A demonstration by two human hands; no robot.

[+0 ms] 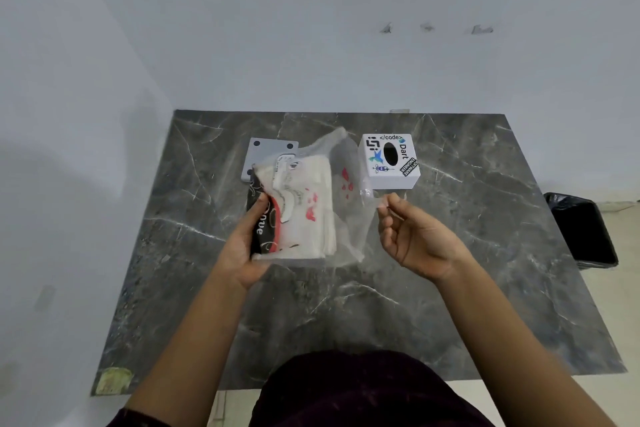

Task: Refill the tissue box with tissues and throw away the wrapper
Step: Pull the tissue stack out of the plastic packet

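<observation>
Left hand [247,246] gripped the tissue pack [294,208] by its left edge, thumb on top, fingers curled under; pack held just above the bench [346,305]. Right hand [415,239] pinched a corner of the clear wrapper [353,218] between thumb and fingertip, remaining fingers loosely curled. Wrapper looked partly peeled: it billowed out to the right of the tissues, while its printed black-and-red end was clamped under the left hand.

Tissue box [390,160] stood upright on the bench, just beyond the right hand, oval slot facing up and dark; contents not discernible. A grey plate [266,149] with 4 dark holes lay flat behind the pack, partly covered by it. Black bin [585,229] sat on the floor off the right edge of the bench.

Judgement: step in hand was stripping the wrapper from the stack; refill and disposal both not yet done.

Risks noted:
1. Film was thin and held only by a corner pinch, so it could slip or tear under a sharp pull.
2. Left hand held the wrapper end and the tissues together; pulling against that grip could drag the stack sideways and fan the sheets out.
3. Right hand worked close to the box; a wide sweep could knock it.
</observation>
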